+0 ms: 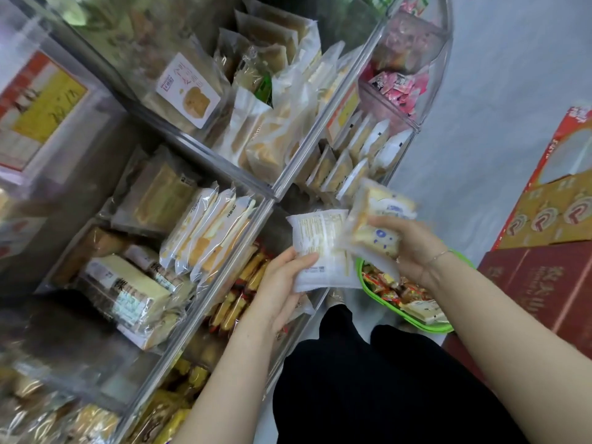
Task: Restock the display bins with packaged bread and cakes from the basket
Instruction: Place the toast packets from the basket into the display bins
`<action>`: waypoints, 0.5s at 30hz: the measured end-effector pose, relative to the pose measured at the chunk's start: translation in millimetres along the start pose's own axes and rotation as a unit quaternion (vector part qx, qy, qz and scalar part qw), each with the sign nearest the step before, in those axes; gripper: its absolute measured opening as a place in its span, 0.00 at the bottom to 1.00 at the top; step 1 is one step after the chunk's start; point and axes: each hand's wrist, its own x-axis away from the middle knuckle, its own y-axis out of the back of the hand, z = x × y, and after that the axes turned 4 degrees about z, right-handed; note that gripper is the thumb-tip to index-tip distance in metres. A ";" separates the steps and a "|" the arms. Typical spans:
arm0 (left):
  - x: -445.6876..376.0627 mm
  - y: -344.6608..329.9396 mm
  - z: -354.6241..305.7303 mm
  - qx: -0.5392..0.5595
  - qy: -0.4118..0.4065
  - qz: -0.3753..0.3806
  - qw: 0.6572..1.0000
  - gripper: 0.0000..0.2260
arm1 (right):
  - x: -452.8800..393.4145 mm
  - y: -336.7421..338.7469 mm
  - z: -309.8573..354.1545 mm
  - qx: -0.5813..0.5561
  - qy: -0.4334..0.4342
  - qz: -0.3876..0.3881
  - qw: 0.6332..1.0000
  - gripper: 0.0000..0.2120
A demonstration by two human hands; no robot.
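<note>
Packets: we hold two above the green basket (416, 325), just in front of the display bins (272, 200).
Left hand (285, 277): pinches white packet (323, 248).
Right hand (413, 248): fingers curled round cake packet (374, 219).
Risk: slick wrappers may slip from our light grips.

A white packet (323, 248) in the left hand (283, 283), a cake packet (374, 222) in the right hand (413, 245), above a green basket (426, 328).
</note>
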 end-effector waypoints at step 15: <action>1.1 -29.1 -16.9 -0.490 -0.349 -0.075 0.795 0.24 | 16.2 15.5 -5.0 -0.245 -0.010 0.064 0.967 0.25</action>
